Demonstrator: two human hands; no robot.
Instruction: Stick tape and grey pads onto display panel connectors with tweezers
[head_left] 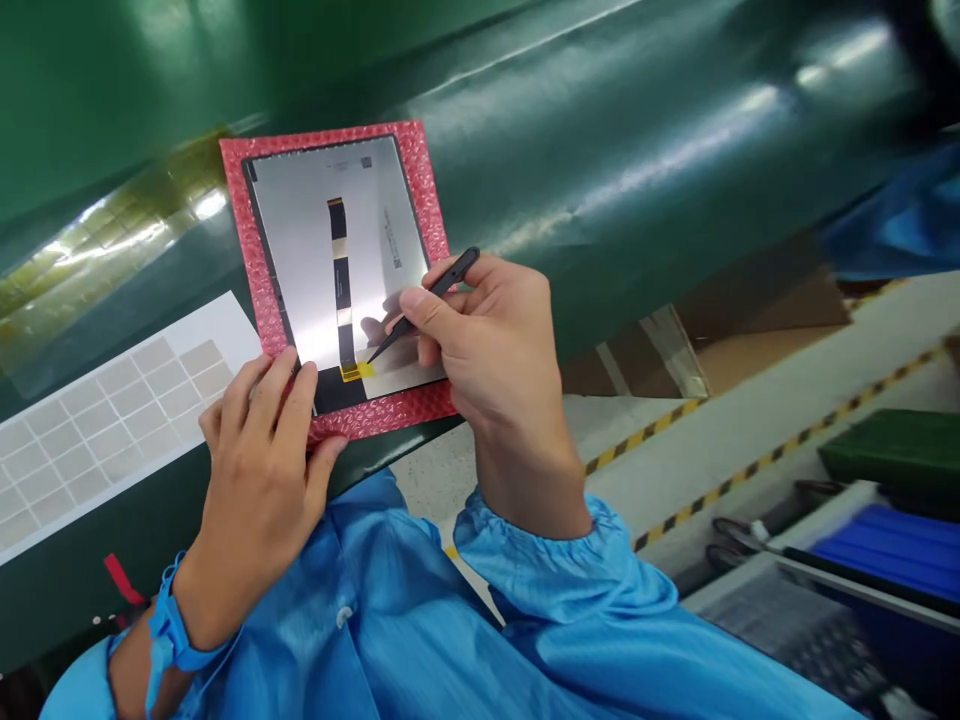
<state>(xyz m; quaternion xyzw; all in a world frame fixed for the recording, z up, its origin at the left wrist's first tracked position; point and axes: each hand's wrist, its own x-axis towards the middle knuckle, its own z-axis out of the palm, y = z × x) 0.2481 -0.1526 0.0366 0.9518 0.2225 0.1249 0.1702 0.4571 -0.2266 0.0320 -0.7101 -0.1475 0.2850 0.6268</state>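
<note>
A flat display panel point(300, 230) with a silvery back lies on a sheet of pink bubble wrap point(251, 230). Down its middle runs a black flex cable point(343, 280), whose lower end meets a small piece of yellow tape point(364, 370). Black tweezers point(454, 273) are pinched in my right hand point(502, 340), their tip beside the yellow tape. My left hand point(262, 450) rests at the panel's lower left corner, fingers spread over the panel edge and bubble wrap. A blue strap point(171, 625) circles my left wrist.
A white sheet of grey square stickers point(124, 395) lies left of the panel on the green table mat point(600, 200). Clear yellowish film point(142, 230) lies behind it. Beyond the table edge are a cardboard box point(750, 320), striped floor tape point(787, 450) and blue bins point(892, 550).
</note>
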